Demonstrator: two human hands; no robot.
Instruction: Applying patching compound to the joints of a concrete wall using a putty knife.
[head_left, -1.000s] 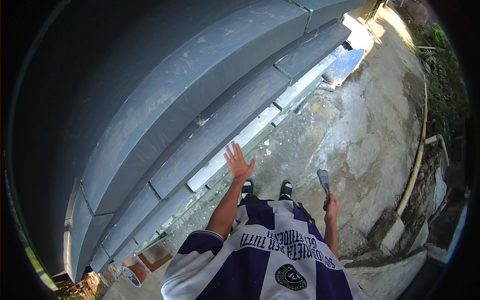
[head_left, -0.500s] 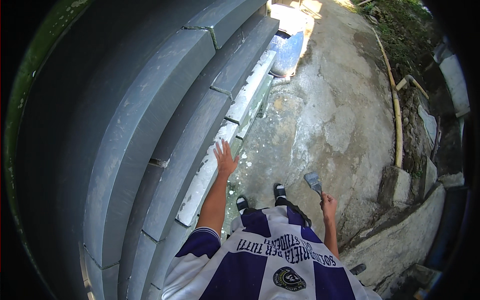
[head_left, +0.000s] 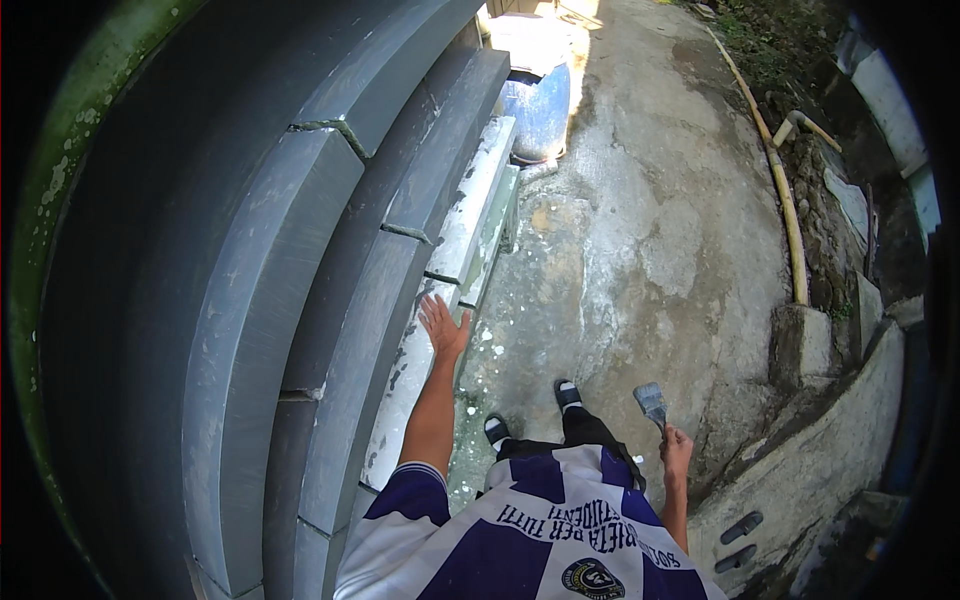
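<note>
Brush [head_left: 649, 400] is gripped in the right hand [head_left: 678, 450], fingers closed around the handle and hiding most of it; the bristles show over the path [head_left: 660, 265], between its left and right edges. Left hand [head_left: 443, 328]: open, fingers spread, at the outer edge of the white ledge [head_left: 391, 430]; contact cannot be confirmed from this angle. Barrel [head_left: 540, 110]: beyond the ledge's far end, top washed out by glare. Jersey [head_left: 490, 535]: cut off at the view's lower edge.
</note>
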